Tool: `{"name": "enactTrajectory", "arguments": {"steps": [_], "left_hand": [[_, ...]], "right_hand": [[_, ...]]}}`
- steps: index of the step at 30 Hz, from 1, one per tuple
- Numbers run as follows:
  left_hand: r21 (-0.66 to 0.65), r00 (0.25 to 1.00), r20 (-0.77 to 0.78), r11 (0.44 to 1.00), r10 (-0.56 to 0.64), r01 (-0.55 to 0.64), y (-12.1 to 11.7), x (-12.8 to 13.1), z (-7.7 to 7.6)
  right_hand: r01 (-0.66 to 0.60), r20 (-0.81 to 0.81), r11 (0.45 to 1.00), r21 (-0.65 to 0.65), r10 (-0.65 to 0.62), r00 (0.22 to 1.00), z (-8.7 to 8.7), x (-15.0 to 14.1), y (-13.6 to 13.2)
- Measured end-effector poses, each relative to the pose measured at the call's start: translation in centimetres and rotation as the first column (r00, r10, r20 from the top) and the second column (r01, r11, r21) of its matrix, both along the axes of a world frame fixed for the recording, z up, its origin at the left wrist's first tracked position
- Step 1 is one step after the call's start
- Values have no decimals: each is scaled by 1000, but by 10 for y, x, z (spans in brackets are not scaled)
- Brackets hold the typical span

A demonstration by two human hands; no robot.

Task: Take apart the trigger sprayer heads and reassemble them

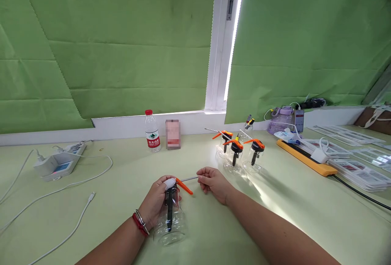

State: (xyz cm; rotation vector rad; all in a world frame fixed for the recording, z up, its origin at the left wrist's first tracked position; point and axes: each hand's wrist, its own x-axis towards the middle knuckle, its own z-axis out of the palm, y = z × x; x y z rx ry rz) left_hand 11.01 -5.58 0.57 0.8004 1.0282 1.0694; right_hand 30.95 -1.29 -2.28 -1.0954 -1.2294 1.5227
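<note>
In the head view, my left hand (160,200) is wrapped round the neck of a clear bottle with an orange lever (172,232), which is tilted above the table. Its thumb, covered in something white, presses on the top. A black part hangs inside the bottle. From the head, a thin metal tube (190,178) extends to the right. My right hand (214,183) pinches the far end of that tube between thumb and fingertips. Beyond my right hand stand similar bottles (236,161) with black heads, orange levers and metal tubes.
A water bottle (152,132) and a pink box (173,134) stand near the wall. White cables and a power strip (65,163) lie on the left. To the right are an orange-edged power strip (305,159), stacked printed sheets (360,171) and a purple bottle (281,120).
</note>
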Motion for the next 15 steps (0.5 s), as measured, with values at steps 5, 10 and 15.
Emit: {"name": "enactTrajectory", "arguments": {"steps": [5, 10, 15], "left_hand": [[-3, 1000, 4, 1000, -19, 19, 1, 0, -1], [-15, 1000, 8, 1000, -15, 15, -1, 2, 4], [-12, 1000, 24, 1000, 8, -7, 1, -1, 2]], "right_hand": [[10, 19, 1000, 17, -10, 1000, 1, -1, -1], [43, 22, 993, 109, -46, 999, 0, -2, -2], [86, 112, 972, 218, -113, 987, -3, 0, 3]]}}
